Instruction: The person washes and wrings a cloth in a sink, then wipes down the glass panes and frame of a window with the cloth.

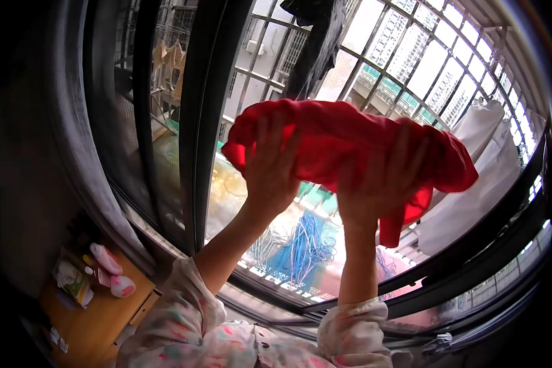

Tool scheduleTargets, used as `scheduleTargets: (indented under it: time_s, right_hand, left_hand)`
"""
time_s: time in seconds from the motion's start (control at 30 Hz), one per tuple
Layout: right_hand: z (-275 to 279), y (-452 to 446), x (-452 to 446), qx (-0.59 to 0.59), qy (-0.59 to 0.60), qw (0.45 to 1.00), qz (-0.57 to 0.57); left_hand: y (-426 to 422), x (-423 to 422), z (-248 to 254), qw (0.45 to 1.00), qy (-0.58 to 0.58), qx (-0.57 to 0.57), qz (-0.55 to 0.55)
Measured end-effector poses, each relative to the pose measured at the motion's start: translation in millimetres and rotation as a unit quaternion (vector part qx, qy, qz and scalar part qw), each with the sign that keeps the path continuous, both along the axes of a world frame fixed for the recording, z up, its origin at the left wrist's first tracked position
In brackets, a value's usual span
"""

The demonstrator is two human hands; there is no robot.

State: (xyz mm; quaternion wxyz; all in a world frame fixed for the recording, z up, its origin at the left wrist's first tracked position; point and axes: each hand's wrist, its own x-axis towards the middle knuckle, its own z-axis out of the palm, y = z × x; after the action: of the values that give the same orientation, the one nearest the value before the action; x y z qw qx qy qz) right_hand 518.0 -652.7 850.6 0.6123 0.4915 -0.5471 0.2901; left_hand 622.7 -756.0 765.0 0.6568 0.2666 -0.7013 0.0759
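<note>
Window bars (363, 59) behind, spread grips (271, 173) (370, 189) hold red cloth (328, 144).

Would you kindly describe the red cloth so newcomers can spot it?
Find the dark window frame. Against the barred grille, the left hand and right hand hold up the bunched cloth. It is bright red, unlike the white cloth hanging behind.
</note>
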Motion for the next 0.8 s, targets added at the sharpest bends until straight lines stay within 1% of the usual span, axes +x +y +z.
scheduleTargets:
  time_s: [0.07, 0.1, 0.13, 0.17, 0.23, 0.27, 0.3, 0.33, 0.37, 0.4, 0.43, 0.5, 0.53, 0.6, 0.63, 0.67, 0.7, 0.73, 0.8]
  right_hand:
    - [-20, -31, 28, 0.067, 0.044, 0.996, 0.049]
    - [-40, -40, 37, 0.124, 0.066, 0.987, 0.083]
    - [-64, -49, 43, 0.180, 0.088, 0.972, 0.119]
    - [-94, -57, 46, 0.214, 0.129, 0.959, 0.133]
    - [-161, -59, 40, 0.284, 0.233, 0.921, 0.133]
    - [-206, -53, 29, 0.330, 0.232, 0.900, 0.163]
    - [-250, -48, 19, 0.377, 0.227, 0.877, 0.192]
    - [-287, -35, 7, 0.434, 0.156, 0.848, 0.261]
    - [-296, -18, 0, 0.490, 0.094, 0.823, 0.270]
    - [-299, -7, -12, 0.543, 0.031, 0.792, 0.276]
    - [-266, 14, -12, 0.528, 0.059, 0.801, 0.275]
    - [-280, 52, -45, 0.533, 0.001, 0.806, 0.259]
    - [-283, 69, -60, 0.534, -0.035, 0.806, 0.255]
    - [-259, 101, -71, 0.521, -0.248, 0.774, 0.262]
    - [-253, 121, -89, 0.493, -0.139, 0.831, 0.218]
    - [-244, 138, -102, 0.454, -0.069, 0.871, 0.172]
    - [-235, 155, -115, 0.406, -0.002, 0.906, 0.122]
    - [-220, 169, -119, 0.355, 0.023, 0.932, 0.071]
    - [-179, 175, -126, 0.277, 0.074, 0.957, -0.031]
  left_hand:
    - [-14, 11, -53, 0.997, 0.061, 0.032, -0.018]
    - [-16, 11, -89, 0.994, 0.071, 0.081, 0.000]
    - [-15, 9, -137, 0.988, 0.087, 0.129, 0.004]
    - [-1, 20, -138, 0.980, 0.100, 0.166, -0.039]
    - [18, 22, -176, 0.948, 0.154, 0.263, -0.095]
    - [23, 15, -214, 0.929, 0.189, 0.297, -0.111]
    - [34, 4, -245, 0.900, 0.269, 0.311, -0.143]
    - [46, -2, -268, 0.878, 0.289, 0.347, -0.160]
    - [66, 4, -253, 0.851, 0.257, 0.399, -0.224]
    - [74, -6, -298, 0.892, 0.147, 0.391, -0.170]
    - [97, -17, -312, 0.896, 0.138, 0.398, -0.143]
    - [125, -28, -313, 0.899, 0.054, 0.390, -0.190]
    - [138, -40, -307, 0.906, 0.048, 0.366, -0.210]
    - [166, -54, -285, 0.913, 0.028, 0.337, -0.228]
    - [166, -48, -240, 0.914, -0.032, 0.311, -0.258]
    - [168, -54, -223, 0.903, -0.071, 0.306, -0.294]
    - [175, -63, -200, 0.933, 0.001, 0.219, -0.284]
    - [174, -73, -202, 0.944, -0.067, 0.164, -0.279]
    - [159, -79, -154, 0.955, -0.069, 0.070, -0.280]
